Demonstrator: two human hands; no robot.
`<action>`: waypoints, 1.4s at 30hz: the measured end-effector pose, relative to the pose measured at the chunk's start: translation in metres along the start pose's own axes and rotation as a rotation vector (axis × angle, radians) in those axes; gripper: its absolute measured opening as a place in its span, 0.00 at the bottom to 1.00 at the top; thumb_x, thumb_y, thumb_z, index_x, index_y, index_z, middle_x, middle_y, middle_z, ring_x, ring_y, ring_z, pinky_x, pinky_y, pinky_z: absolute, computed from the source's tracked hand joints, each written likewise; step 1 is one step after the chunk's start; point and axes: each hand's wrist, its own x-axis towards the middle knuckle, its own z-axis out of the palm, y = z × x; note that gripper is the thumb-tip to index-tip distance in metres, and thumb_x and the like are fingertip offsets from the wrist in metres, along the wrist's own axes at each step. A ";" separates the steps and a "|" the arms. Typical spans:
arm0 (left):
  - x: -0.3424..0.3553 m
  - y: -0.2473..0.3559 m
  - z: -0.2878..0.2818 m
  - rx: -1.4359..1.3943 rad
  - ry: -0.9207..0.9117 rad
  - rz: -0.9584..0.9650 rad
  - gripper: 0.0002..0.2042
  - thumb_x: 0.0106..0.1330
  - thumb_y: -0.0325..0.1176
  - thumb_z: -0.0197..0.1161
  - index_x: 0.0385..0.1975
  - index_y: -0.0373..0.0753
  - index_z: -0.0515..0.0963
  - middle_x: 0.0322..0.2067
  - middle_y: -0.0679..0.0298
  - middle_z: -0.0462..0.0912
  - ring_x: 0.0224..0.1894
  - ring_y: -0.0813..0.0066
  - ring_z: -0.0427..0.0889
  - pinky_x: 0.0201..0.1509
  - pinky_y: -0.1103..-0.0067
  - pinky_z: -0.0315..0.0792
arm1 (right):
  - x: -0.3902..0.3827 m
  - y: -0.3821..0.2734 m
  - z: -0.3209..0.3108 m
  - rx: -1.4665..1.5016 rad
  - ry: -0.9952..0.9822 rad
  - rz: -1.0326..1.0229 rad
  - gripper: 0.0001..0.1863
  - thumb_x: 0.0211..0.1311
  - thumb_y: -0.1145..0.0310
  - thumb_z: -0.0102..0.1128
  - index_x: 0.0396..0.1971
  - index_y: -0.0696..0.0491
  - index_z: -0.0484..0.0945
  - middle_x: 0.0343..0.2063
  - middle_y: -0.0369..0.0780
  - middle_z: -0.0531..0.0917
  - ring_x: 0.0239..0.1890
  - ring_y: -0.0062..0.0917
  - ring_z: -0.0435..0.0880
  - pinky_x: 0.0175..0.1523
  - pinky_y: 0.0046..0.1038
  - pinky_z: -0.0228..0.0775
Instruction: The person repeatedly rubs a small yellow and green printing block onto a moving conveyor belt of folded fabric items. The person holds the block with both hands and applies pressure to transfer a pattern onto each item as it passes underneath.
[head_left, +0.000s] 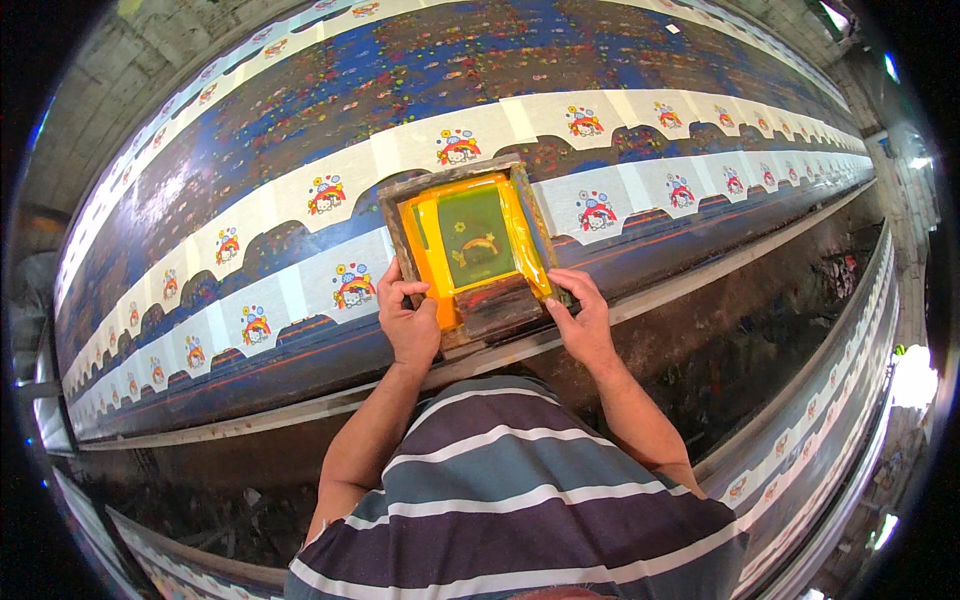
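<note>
Left fingers [398, 290] and right fingers [582, 281], bent and partly closed, grasped opposite sides of a wood-framed yellow screen [478, 235], positioned above the desk [320, 95] among printed white sheets [612, 190].

Our left hand [408, 322] and right hand [584, 318] flank the framed screen [476, 245], which blocks the near tabletop [650, 245] between them; to either side we could pass above the flat printed sheets [352, 290].

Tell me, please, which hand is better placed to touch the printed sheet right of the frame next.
Probably the right hand: it holds the right side of the wooden frame, nearer that printed sheet; the left hand holds the left side, farther away.
</note>
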 end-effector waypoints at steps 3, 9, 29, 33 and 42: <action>0.000 -0.003 0.004 -0.028 -0.010 -0.052 0.13 0.59 0.12 0.69 0.38 0.39 0.84 0.77 0.41 0.75 0.79 0.51 0.77 0.79 0.65 0.70 | 0.004 0.000 -0.007 -0.011 -0.006 -0.007 0.21 0.67 0.82 0.72 0.60 0.59 0.87 0.62 0.48 0.88 0.68 0.42 0.86 0.76 0.41 0.73; 0.000 -0.013 0.002 -0.081 -0.027 -0.094 0.13 0.59 0.10 0.68 0.39 0.37 0.84 0.80 0.43 0.72 0.77 0.58 0.79 0.75 0.70 0.74 | 0.008 -0.022 -0.008 -0.258 -0.116 -0.377 0.23 0.63 0.76 0.78 0.59 0.54 0.88 0.61 0.47 0.87 0.67 0.48 0.85 0.74 0.49 0.77; 0.002 -0.016 -0.002 -0.215 -0.018 -0.108 0.12 0.58 0.09 0.66 0.35 0.35 0.84 0.83 0.41 0.66 0.74 0.65 0.80 0.70 0.74 0.75 | 0.055 -0.031 -0.003 -0.234 -0.550 -0.561 0.26 0.59 0.81 0.65 0.60 0.57 0.86 0.54 0.49 0.89 0.61 0.48 0.86 0.68 0.48 0.78; 0.003 -0.022 -0.002 -0.211 -0.021 -0.171 0.12 0.57 0.10 0.66 0.34 0.35 0.84 0.82 0.40 0.67 0.77 0.61 0.78 0.75 0.72 0.72 | 0.051 -0.021 0.003 -0.263 -0.439 -0.651 0.26 0.59 0.80 0.66 0.60 0.57 0.87 0.55 0.48 0.89 0.61 0.47 0.87 0.68 0.48 0.78; 0.002 -0.026 0.002 -0.080 -0.005 -0.101 0.09 0.59 0.12 0.68 0.33 0.35 0.85 0.77 0.40 0.74 0.77 0.55 0.78 0.74 0.71 0.72 | 0.120 -0.004 0.045 -0.366 -0.299 -0.656 0.25 0.60 0.81 0.65 0.58 0.57 0.89 0.53 0.47 0.91 0.60 0.46 0.89 0.69 0.48 0.79</action>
